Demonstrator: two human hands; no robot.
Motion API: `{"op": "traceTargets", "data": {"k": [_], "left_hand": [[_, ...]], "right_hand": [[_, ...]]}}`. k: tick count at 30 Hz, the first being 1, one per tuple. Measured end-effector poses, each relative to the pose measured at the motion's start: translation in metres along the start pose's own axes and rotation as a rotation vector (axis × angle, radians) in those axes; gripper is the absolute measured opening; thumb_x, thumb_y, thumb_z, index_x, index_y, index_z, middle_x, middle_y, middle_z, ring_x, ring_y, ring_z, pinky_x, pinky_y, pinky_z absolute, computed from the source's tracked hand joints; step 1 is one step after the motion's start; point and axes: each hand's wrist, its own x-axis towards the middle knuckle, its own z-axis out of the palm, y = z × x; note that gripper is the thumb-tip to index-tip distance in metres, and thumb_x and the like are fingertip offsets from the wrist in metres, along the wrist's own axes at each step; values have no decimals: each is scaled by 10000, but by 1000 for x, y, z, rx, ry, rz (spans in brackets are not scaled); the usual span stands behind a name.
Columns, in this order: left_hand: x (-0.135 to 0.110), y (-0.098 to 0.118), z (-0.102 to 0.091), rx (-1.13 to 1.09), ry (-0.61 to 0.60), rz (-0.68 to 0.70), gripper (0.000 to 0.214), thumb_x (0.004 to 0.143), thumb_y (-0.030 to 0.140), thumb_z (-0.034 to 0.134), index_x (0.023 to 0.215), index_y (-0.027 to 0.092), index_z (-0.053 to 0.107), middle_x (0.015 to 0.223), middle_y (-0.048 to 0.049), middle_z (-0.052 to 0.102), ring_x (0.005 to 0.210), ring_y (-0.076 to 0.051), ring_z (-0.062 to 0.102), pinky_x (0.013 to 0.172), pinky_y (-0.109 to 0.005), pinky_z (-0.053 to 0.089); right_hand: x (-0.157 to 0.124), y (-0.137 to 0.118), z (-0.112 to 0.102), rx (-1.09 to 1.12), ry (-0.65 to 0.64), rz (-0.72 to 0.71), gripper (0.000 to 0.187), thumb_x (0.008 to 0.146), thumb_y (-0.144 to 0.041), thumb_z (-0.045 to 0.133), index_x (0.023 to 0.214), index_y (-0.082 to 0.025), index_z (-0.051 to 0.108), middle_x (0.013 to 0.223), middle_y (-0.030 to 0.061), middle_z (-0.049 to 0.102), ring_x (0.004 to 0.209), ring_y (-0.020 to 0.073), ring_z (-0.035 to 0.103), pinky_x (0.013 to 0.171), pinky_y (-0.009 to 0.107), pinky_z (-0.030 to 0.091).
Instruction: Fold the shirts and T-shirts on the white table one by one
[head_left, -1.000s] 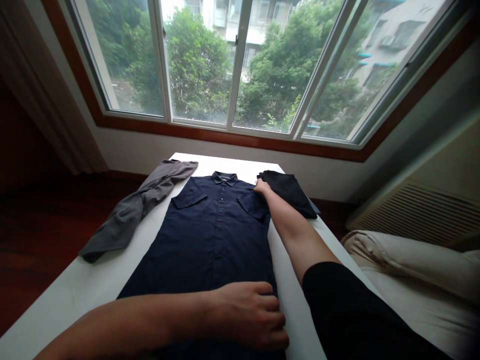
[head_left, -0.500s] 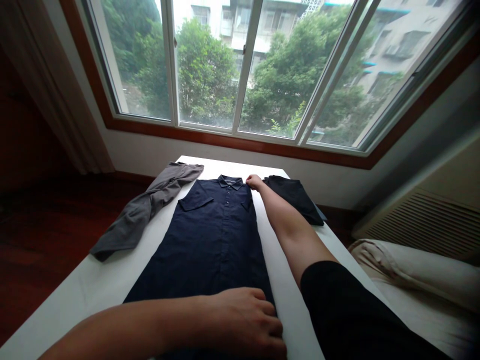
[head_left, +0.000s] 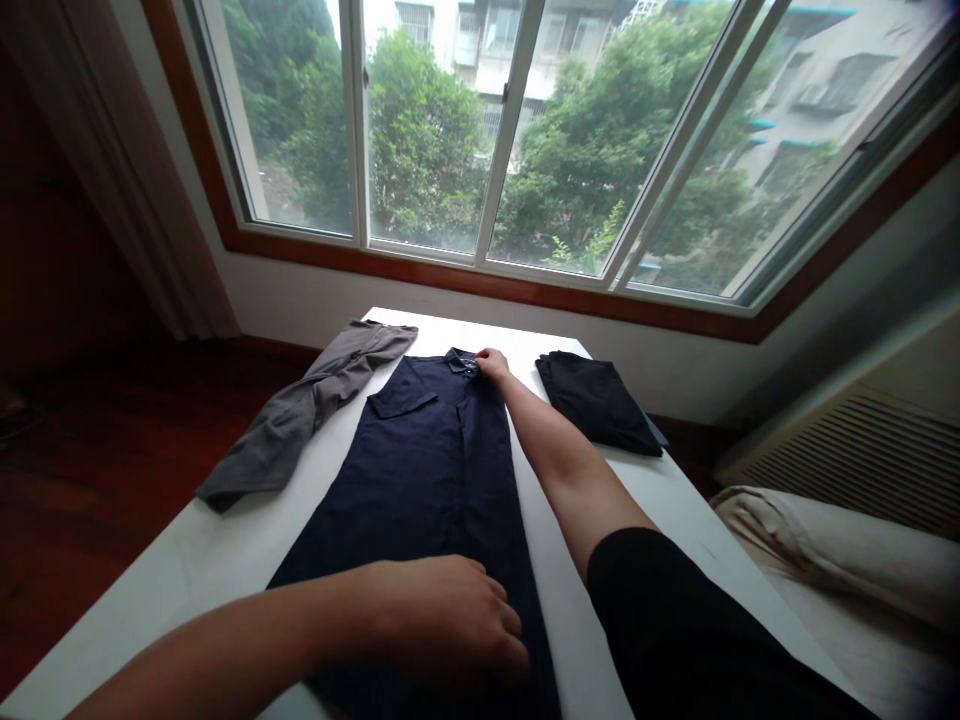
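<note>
A dark navy short-sleeved shirt [head_left: 405, 480] lies front up and lengthwise on the white table [head_left: 180, 570], its collar toward the window. My right hand [head_left: 492, 364] reaches to the far end and pinches the cloth by the right side of the collar. Low in the view, my left hand [head_left: 461, 625] is closed over the shirt's near part, fingers curled down on the cloth; its fingertips are hidden. A crease runs down the shirt's front between the two hands. The left sleeve lies folded inward across the chest.
Crumpled grey trousers [head_left: 300, 425] lie along the table's left edge. A folded black garment [head_left: 600, 400] rests at the far right, with something bluish under it. Beyond the right edge are a beige rolled cushion or bedding [head_left: 847, 545] and a slatted panel [head_left: 862, 440]. A window stands behind.
Both hands have shifted left, carrying the shirt's right side inward. The right hand went from the shoulder's outer edge to beside the collar, and a crease now shows down the front.
</note>
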Motion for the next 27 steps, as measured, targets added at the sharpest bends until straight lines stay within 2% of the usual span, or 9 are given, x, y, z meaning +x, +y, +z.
{"op": "traceTargets", "data": {"k": [4,7,9,11,13,15,19,24,27], "left_hand": [[2,-18,18,-188,-101,2,203,872,427,773,908,253,675,853,4,720,791,-203,701,597,-314,501],[12,-23,34,-144,-18,-73,264,940,480,675,1051,242,697,957,-46,735,885,-234,705,708,-334,530],[19,-20,46,-41,52,-136,356,958,485,639,1200,228,680,1131,-99,723,1032,-275,688,829,-375,537],[23,-14,59,8,102,-142,511,969,523,609,1379,218,608,1369,-143,641,1247,-323,613,991,-444,503],[23,-9,70,-5,126,-118,627,1000,560,540,1528,225,495,1570,-145,494,1444,-346,461,1136,-514,410],[21,-7,79,-40,125,-111,673,1031,573,469,1609,235,401,1670,-126,366,1542,-339,329,1203,-545,338],[18,-4,86,-96,114,-109,701,1048,583,427,1643,222,347,1708,-125,287,1572,-335,268,1242,-556,289],[22,7,88,-95,136,-153,714,1051,605,411,1640,208,349,1694,-132,320,1572,-334,270,1253,-565,278],[19,6,85,-115,182,-143,654,1047,583,451,1595,226,428,1631,-113,442,1526,-311,370,1251,-527,300]], "right_hand": [[-12,0,8,1,48,-18,320,949,-194,554,1236,-163,691,1014,60,751,887,155,691,835,241,535],[-25,6,8,-36,182,-48,386,983,-165,398,1224,-171,700,1153,94,730,1080,190,657,980,288,487],[-35,13,10,-113,250,-87,412,995,-184,362,1214,-170,711,1231,117,703,1149,211,627,1031,303,454],[-45,21,17,-219,225,-154,402,1013,-240,394,1258,-169,705,1302,134,670,1202,226,602,1063,304,429],[-55,29,26,-326,120,-234,424,1028,-341,472,1373,-175,653,1426,148,601,1309,245,540,1120,317,382],[-64,36,36,-424,17,-291,529,1037,-460,509,1489,-191,566,1559,154,490,1430,273,432,1185,363,306],[-73,41,42,-501,-63,-282,632,1078,-572,389,1583,-197,448,1658,161,362,1523,291,306,1222,426,229],[-84,29,28,-468,67,-375,520,1094,-434,399,1499,-142,543,1557,174,497,1445,256,420,1197,357,278],[-99,21,21,-446,109,-445,432,1083,-362,419,1383,-144,642,1471,168,572,1371,256,488,1167,351,328]]}}
